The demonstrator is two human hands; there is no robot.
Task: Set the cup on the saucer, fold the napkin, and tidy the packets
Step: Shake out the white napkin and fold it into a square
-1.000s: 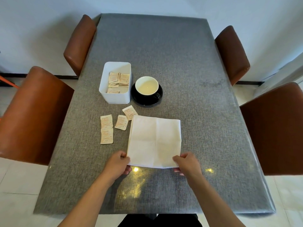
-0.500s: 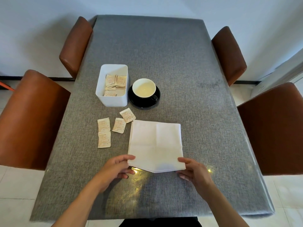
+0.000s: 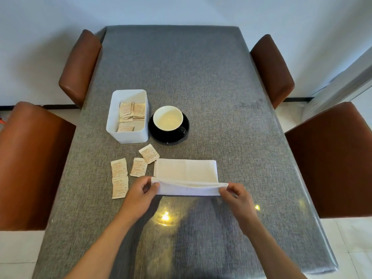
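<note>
The left hand (image 3: 141,193) pinches the near left corner of the white napkin (image 3: 186,171) between thumb and fingers, and the right hand (image 3: 236,197) pinches the near right corner the same way; both are closed on the cloth, lifting its near edge off the surface and rolling it toward the far edge, so the raised flap hangs over the half still lying flat.

The grey table (image 3: 181,67) fills most of the view, with four brown chairs (image 3: 30,164) pushed in along its sides. Beyond the napkin, left of centre, stands a white box (image 3: 128,135) with several packets inside. Just beside it on the right, the black saucer (image 3: 171,137) carries the cup (image 3: 168,118), which sits upright on it, its pale inside showing. Four loose packets (image 3: 119,168) lie flat on the table between the box and the left hand, one of them near the napkin's far left corner.
</note>
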